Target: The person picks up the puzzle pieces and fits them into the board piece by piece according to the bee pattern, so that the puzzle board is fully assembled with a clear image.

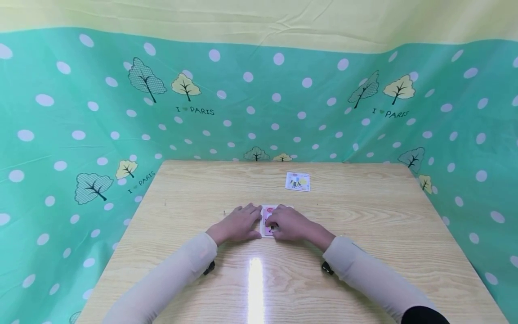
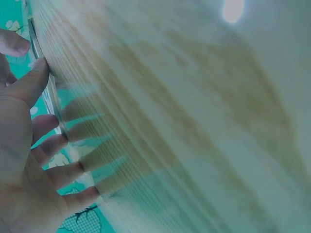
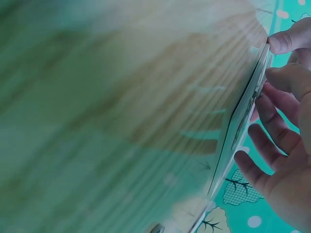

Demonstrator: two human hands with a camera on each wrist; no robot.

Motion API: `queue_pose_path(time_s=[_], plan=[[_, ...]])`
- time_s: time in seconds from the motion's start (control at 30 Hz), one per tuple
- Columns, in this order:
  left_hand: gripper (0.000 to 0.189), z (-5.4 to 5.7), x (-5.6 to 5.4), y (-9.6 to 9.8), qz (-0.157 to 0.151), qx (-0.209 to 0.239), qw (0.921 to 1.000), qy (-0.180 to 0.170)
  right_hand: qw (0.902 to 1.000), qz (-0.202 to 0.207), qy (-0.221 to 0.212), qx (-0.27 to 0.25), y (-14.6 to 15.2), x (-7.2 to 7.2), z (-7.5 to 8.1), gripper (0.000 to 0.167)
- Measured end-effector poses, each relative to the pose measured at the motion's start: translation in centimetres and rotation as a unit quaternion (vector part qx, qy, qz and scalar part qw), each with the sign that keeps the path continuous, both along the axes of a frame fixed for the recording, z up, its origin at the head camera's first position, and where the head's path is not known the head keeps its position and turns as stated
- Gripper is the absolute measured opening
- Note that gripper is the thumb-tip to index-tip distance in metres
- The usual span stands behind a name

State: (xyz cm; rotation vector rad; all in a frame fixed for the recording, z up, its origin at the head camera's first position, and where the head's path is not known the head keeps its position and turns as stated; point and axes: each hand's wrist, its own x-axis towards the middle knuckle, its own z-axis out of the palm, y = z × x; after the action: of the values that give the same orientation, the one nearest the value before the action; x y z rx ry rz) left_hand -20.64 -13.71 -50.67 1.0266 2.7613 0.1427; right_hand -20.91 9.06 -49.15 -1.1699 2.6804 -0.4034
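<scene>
A flat pink picture card with a white border (image 1: 267, 212) lies on the table between both hands. My left hand (image 1: 241, 222) rests at its left edge, palm down, fingers spread and mostly straight. In the left wrist view, the left thumb and fingertips touch the card's edge (image 2: 52, 99). Over the card's right part bends my right hand (image 1: 292, 223), index finger and thumb curled down to its surface. The right wrist view shows the right hand's (image 3: 286, 141) fingertips at the card; whether they pinch a loose piece is hidden. That hand covers much of the picture.
A second picture card (image 1: 297, 182) with a yellow bee-like figure lies farther back, slightly right of the hands. The wooden table (image 1: 194, 189) ends at a green dotted curtain (image 1: 263, 99) behind and on both sides. A bright light reflection (image 1: 256, 288) crosses the table's front.
</scene>
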Motion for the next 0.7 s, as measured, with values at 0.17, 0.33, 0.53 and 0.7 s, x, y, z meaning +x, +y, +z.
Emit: queue_pose_path(time_s=[0.17,0.33,0.53,0.7], plan=[[0.068,0.27,0.06,0.07,0.003,0.003,1.0000,0.002,0.9999,0.001,0.012,0.010,-0.21,-0.22,0.24,0.030],[0.067,0.34,0.08,0.02,0.006,0.001,1.0000,0.002,0.9996,-0.001,0.022,0.015,-0.37,-0.42,0.32,0.030],[0.069,0.39,0.23,0.08,0.003,0.014,0.9999,-0.003,0.9994,-0.004,0.030,0.018,-0.66,-0.31,-0.08,0.029],[0.069,0.29,0.28,0.05,0.003,0.008,1.0000,0.000,0.9988,-0.002,0.042,0.022,-0.83,-0.23,-0.39,0.029]])
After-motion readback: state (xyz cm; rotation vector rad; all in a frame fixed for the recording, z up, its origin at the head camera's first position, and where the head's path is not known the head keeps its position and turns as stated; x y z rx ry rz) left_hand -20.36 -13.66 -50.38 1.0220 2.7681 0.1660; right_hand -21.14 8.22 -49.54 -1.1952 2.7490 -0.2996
